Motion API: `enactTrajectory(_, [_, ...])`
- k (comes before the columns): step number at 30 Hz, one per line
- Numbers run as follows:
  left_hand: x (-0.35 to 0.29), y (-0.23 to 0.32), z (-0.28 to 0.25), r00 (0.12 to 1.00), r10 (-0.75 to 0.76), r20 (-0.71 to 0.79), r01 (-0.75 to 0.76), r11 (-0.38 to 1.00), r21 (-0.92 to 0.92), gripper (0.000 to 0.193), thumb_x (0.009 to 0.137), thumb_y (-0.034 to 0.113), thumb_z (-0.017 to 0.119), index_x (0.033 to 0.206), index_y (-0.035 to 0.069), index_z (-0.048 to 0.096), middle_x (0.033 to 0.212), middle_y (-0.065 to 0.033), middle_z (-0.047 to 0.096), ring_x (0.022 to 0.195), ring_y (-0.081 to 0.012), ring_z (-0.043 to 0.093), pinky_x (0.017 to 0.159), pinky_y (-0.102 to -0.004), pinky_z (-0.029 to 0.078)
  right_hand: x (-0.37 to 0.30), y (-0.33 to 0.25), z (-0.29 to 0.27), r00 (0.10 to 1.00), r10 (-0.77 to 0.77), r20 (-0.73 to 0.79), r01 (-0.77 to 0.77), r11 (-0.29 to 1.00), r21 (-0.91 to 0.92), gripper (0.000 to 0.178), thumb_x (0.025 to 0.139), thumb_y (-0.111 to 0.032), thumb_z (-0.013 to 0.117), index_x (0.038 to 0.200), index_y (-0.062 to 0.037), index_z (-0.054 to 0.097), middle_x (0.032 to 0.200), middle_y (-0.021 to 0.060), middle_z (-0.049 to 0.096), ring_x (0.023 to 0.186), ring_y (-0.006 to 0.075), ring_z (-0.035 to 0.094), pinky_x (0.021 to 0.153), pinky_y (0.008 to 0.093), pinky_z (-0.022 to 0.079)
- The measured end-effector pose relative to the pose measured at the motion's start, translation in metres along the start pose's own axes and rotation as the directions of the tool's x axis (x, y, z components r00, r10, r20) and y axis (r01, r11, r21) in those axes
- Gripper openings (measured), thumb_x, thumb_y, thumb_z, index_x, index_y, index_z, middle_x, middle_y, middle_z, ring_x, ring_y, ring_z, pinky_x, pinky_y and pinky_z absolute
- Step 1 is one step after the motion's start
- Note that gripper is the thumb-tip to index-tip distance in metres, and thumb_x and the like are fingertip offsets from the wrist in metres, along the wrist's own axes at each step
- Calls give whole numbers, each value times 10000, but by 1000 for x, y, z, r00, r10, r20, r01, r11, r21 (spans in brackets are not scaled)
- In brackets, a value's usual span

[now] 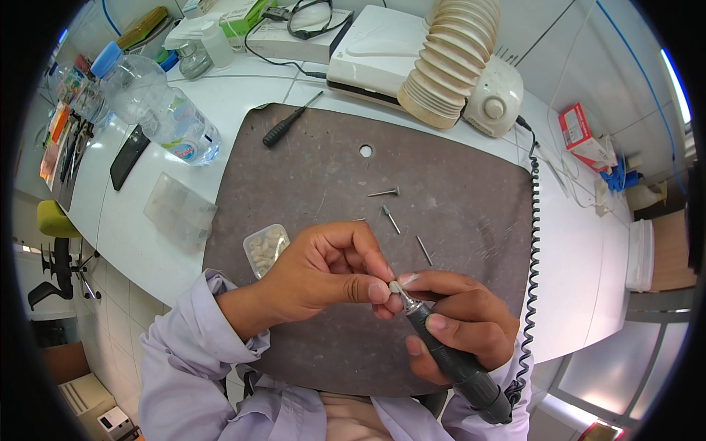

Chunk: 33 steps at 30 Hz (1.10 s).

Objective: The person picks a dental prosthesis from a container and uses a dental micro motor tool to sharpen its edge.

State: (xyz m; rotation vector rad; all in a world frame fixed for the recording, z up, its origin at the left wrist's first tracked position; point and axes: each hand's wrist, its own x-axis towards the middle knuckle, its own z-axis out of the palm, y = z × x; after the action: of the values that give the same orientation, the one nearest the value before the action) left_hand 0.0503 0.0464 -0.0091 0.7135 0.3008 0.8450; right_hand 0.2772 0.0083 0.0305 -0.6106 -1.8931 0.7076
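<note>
Over the brown mat point(323, 176), my left hand point(316, 272) pinches a small pale, tooth-like piece point(395, 287) between thumb and fingertips. My right hand point(471, 312) is closed around a black rotary handpiece point(463, 367), its metal tip pointing up and left at the piece. Tip and piece meet or nearly meet; the fingers partly cover the spot. Beside my left wrist stands a small clear box point(266, 248) of similar pale pieces. Beyond my hands lie loose rotary bits: one with a wide head point(384, 192), a green-tipped one point(390, 219) and a thin one point(424, 251).
A black-handled screwdriver point(287, 126) lies at the mat's far left. Left of the mat are a clear plastic case point(180, 209), a phone point(129, 157) and a large bottle point(165, 110). A ribbed hose point(452, 59) rises at the back; a coiled cord point(535, 220) runs down the right.
</note>
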Motion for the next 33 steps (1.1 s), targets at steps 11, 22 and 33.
enactTrajectory(11, [0,0,0,1000,-4,-10,4,1000,7,141,977,22,733,1032,-19,611,998,-197,766,926,-222,767,827,-337,641,1,-2,-3,999,27,43,-26,999,-21,431,727,115,825,1097,0,636,909,130,637,1054,458,738,869,493,642])
enactTrajectory(22, [0,1,1,999,-22,-45,23,999,27,194,946,24,765,1032,10,591,984,-196,756,889,-238,764,786,-357,637,0,-2,-3,998,31,47,-31,999,-8,425,741,116,824,1106,-1,640,920,135,630,1070,460,732,883,498,634])
enactTrajectory(33, [1,0,1,1000,17,-27,-17,1000,2,149,971,10,736,1044,-15,609,1007,-187,763,960,-223,764,842,-341,642,0,-1,1,1000,18,-2,-18,1000,-4,431,741,141,810,1092,4,601,916,134,605,1079,487,728,867,505,638])
